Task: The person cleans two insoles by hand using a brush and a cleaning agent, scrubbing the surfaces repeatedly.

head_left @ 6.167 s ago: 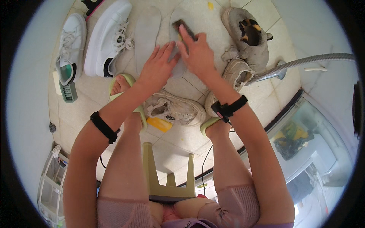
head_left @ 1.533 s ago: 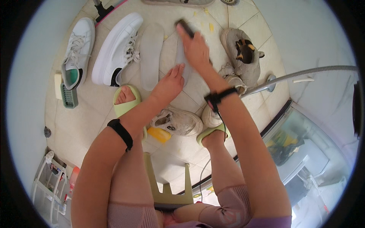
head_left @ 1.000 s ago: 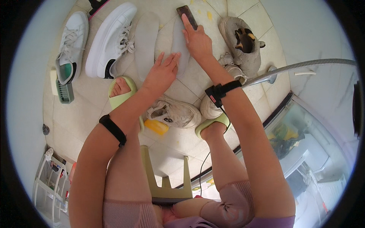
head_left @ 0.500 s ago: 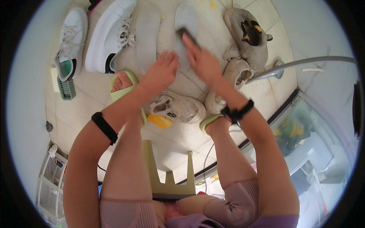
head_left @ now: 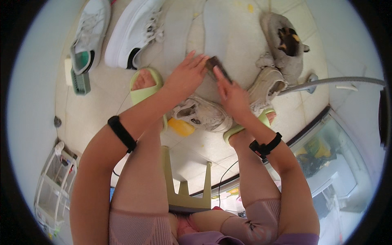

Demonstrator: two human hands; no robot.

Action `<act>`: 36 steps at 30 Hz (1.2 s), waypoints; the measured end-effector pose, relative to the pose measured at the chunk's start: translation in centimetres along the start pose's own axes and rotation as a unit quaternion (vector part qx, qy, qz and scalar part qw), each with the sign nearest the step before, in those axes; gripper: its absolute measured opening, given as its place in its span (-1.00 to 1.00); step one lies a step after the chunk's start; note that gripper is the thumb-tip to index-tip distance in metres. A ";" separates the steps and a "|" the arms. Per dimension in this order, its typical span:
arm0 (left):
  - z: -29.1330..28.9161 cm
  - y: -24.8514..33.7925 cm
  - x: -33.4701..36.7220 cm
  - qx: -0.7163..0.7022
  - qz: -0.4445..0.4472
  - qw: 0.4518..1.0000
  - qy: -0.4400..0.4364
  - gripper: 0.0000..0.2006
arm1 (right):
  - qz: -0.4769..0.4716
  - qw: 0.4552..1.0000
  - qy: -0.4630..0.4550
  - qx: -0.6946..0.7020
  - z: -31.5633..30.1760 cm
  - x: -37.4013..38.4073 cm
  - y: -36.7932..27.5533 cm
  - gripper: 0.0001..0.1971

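We are gripping a dark brush (head_left: pixel 219 70) in our right hand (head_left: pixel 232 94) and spreading our left hand (head_left: pixel 188 76) loosely open just beside it

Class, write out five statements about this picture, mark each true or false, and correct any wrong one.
1. The right hand holds a dark oblong tool. True.
2. The left hand grips the grey hose. False: its fingers are extended near the dark oblong tool, away from the hose.
3. Two pale insoles lie side by side. True.
4. The black-heeled white sneakers are at the picture's right. False: they are at the left.
5. The slippers are pale green. True.
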State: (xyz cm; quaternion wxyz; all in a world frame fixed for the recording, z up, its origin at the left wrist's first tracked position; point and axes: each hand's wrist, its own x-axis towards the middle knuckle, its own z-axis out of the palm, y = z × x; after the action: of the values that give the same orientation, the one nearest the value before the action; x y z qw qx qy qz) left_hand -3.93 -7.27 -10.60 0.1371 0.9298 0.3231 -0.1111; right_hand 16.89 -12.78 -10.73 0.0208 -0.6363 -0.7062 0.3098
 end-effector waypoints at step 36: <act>-1.4 -0.7 0.1 -0.113 -0.037 0.993 -0.018 -0.39 | -0.073 0.994 0.077 0.013 0.2 0.7 0.2 -0.44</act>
State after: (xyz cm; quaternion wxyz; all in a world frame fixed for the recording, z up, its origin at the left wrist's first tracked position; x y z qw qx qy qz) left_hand -4.12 -6.22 -9.44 0.2423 0.8936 0.3657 -0.0955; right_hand 16.85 -12.20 -11.19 0.1057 -0.6046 -0.7431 0.2668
